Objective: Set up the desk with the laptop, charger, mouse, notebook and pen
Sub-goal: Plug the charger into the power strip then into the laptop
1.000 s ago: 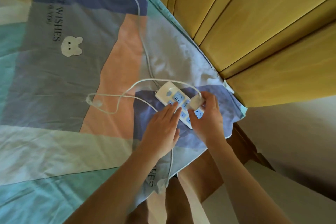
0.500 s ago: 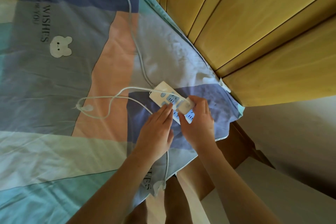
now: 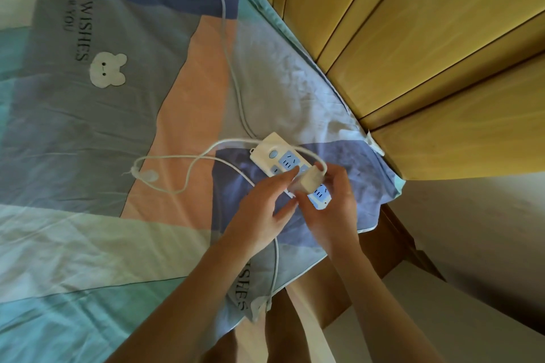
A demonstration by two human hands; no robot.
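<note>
Both hands meet over the white power strip (image 3: 290,166) lying on the bed (image 3: 88,127) near its corner. The right hand (image 3: 331,203) has its grip closed around the white charger (image 3: 308,181), at the strip's five o'clock end. The left hand (image 3: 262,209) rests open, fingertips (image 3: 290,175) touching the charger's nine o'clock side. The charger's cable (image 3: 188,174) loops away toward nine o'clock.

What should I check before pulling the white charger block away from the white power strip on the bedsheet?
1. Right hand grips the white charger block: ok.
2. Left hand steadies the white power strip with blue sockets: cannot tell; its fingertips reach the strip's edge.
3. Prongs free of the socket: cannot tell, hidden.
4. Thin white charger cable untangled: not ok; it loops over the strip.
5. Strip resting flat on the patchwork bedsheet: ok.
</note>
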